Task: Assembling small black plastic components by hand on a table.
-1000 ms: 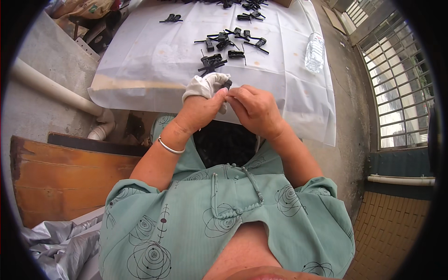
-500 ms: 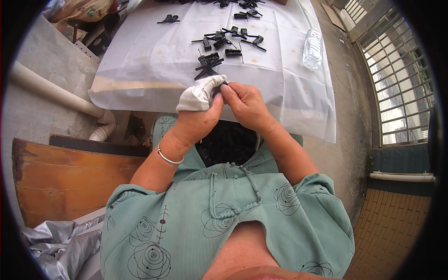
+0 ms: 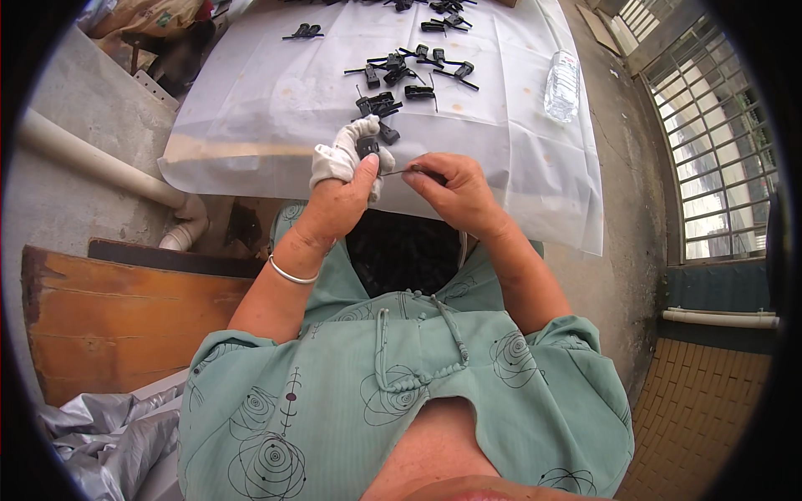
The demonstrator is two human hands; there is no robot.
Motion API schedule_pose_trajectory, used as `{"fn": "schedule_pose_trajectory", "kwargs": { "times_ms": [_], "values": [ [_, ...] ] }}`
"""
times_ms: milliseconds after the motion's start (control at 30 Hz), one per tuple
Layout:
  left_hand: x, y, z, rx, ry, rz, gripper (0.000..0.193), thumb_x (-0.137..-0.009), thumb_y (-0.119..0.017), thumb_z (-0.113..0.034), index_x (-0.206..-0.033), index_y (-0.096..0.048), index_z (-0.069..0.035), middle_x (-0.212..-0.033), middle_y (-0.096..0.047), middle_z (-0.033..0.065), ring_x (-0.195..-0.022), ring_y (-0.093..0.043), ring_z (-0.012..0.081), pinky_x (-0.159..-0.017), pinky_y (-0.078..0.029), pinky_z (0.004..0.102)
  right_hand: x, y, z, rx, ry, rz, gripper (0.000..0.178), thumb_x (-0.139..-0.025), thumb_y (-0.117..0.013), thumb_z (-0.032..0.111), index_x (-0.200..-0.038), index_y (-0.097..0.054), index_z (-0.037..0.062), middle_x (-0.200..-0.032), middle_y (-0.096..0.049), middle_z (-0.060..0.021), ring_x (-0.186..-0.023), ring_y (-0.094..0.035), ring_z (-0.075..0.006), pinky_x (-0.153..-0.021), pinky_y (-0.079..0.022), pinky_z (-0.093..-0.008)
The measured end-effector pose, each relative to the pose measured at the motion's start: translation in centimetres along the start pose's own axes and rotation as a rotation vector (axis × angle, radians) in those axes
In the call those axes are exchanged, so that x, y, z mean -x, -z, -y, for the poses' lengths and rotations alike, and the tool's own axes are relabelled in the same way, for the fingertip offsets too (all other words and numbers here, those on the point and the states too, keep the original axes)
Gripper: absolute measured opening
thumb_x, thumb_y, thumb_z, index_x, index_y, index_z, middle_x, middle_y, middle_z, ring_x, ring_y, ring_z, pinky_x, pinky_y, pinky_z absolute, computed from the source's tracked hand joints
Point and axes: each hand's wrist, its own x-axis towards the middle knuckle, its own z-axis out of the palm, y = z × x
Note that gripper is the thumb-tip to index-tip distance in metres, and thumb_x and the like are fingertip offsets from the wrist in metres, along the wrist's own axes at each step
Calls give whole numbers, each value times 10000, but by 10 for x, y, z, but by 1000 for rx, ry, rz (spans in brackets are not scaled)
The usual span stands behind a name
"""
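Note:
My left hand [image 3: 347,188] wears a white glove [image 3: 328,161] that leaves the thumb bare. Its thumb and fingers close on a small black plastic part [image 3: 367,147] above the table's near edge. Just to the right, my right hand [image 3: 458,190] is bare and pinches a thin dark strip [image 3: 394,173] that runs across to the part in the left hand. Whether the strip belongs to the part or is separate, I cannot tell. Beyond the glove lie similar black parts [image 3: 378,105] with narrow strips sticking out.
A white plastic sheet [image 3: 251,108] covers the table. Several more black parts [image 3: 393,68] lie scattered toward the back, with one pair [image 3: 302,32] at the left. A clear bottle [image 3: 562,88] lies near the right edge. An orange-brown board [image 3: 134,321] stands at lower left.
My hands have moved apart, the left slightly left and the right to the right. The black part and the thin strip between the hands now show.

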Motion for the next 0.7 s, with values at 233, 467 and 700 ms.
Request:
{"fn": "schedule_pose_trajectory", "kwargs": {
  "times_ms": [233,467,700],
  "values": [
    [4,-4,-1,-192,-29,130,270,-857,-434,-61,-1123,-464,-30,-742,-459,-4,-588,-394,44,-509,-360,205,-7,-6,7,-320,-90,8,129,-833,-629,114,-806,-587,-6,-675,-556,16,-647,-474,-46,-595,-417,-219],
    [3,-5,4,-274,-79,29,188,-835,-435,-60,-1010,-494,-24,-787,-506,60,-703,-480,133,-626,-414,273,-8,-14,9,-110,66,26,244,-915,-504,188,-782,-559,-9,-630,-518,-28,-603,-433,-79,-571,-408,-259],
    [7,-3,10,-660,-291,8,218,-814,-448,-65,-1013,-496,10,-842,-543,197,-805,-533,350,-720,-432,382,-12,-24,1,-178,-61,64,255,-915,-483,185,-770,-554,-12,-613,-520,-47,-593,-443,-88,-565,-408,-266]
  ]
}}
